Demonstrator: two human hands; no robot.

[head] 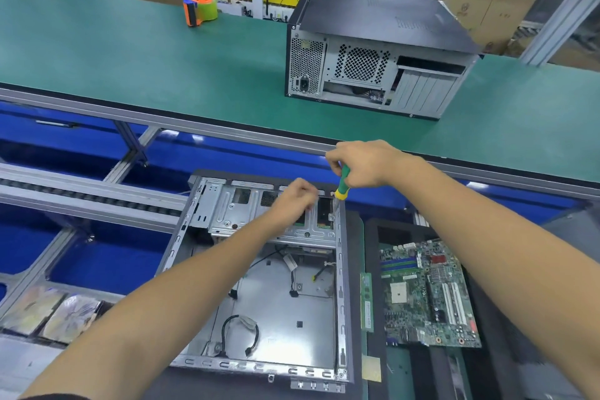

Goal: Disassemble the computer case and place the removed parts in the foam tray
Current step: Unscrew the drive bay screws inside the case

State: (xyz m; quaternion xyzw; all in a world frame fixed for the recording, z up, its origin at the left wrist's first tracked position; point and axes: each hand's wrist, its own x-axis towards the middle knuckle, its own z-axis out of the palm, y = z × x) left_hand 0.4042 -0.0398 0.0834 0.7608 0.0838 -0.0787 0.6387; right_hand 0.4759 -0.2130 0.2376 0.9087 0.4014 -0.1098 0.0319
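Note:
An open computer case (pixel 181 237) lies flat in front of me, its floor bare except for loose black cables (pixel 240 331). My right hand (pixel 363 162) grips a green and yellow screwdriver (pixel 342 183), held upright with its tip at the far right corner of the metal drive cage (pixel 259 221). My left hand (pixel 295 201) rests on top of that cage with fingers curled; whether it holds anything is hidden. To the right, a green motherboard (pixel 428 292) and a RAM stick (pixel 367 302) lie in the dark foam tray (pixel 373 237).
A second, closed computer case (pixel 380 52) stands on the green conveyor belt (pixel 162 58) beyond. An orange and green tape dispenser (pixel 199 10) sits far left on the belt. Silver bagged parts (pixel 52 312) lie at lower left beside aluminium rails (pixel 81 198).

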